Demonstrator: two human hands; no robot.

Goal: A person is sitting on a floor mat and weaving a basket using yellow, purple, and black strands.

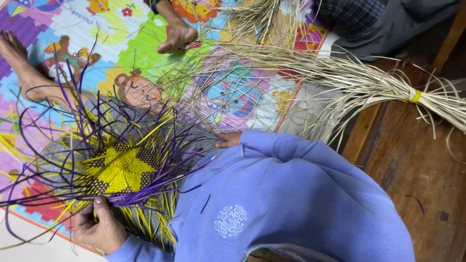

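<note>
Lower left: left hand (99,228) pinches the edge of the purple-and-yellow woven strip mat (119,170), right hand (229,139) mostly hidden, grip unclear; star centre woven, long loose ends all round unwoven, so roughly early-to-mid stage.

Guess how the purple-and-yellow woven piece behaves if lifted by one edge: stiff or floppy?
The woven piece is probably light and semi-stiff: its plaited yellow centre looks flat. Its loose purple strands arc outward, so they would likely spring and sway. The left hand grips its near edge.
</note>
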